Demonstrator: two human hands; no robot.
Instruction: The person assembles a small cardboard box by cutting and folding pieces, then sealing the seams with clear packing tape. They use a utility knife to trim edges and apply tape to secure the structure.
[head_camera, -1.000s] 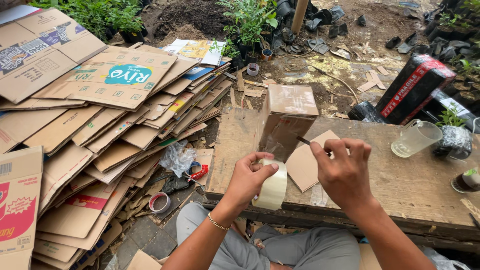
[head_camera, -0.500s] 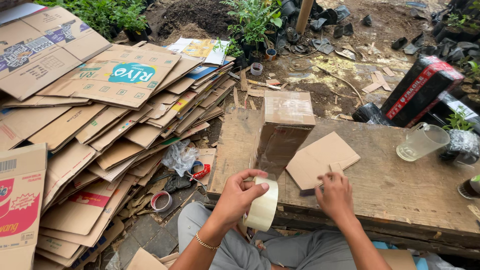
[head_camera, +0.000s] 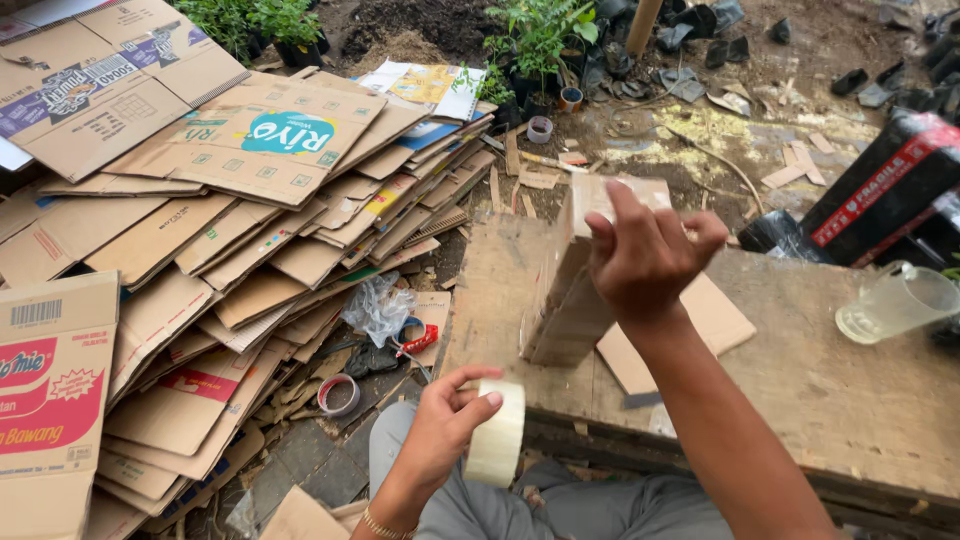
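Observation:
My left hand (head_camera: 445, 420) grips a roll of clear packing tape (head_camera: 498, 432) low in front of my lap, by the table's near edge. My right hand (head_camera: 645, 255) is raised over the wooden table (head_camera: 830, 380), its fingers resting on the top and side of a small upright cardboard box (head_camera: 565, 290). A flat cardboard piece (head_camera: 715, 315) lies on the table just right of the box, partly behind my forearm.
A large heap of flattened cardboard cartons (head_camera: 200, 220) fills the left. A clear plastic jug (head_camera: 895, 300) and a black roll with a red band (head_camera: 880, 185) sit at the right. A tape roll (head_camera: 338, 394), crumpled plastic (head_camera: 380, 305) and potted plants (head_camera: 530, 45) lie on the ground.
My right hand rose from the flat cardboard piece to the top of the upright box. My left hand drew the tape roll down and toward my lap.

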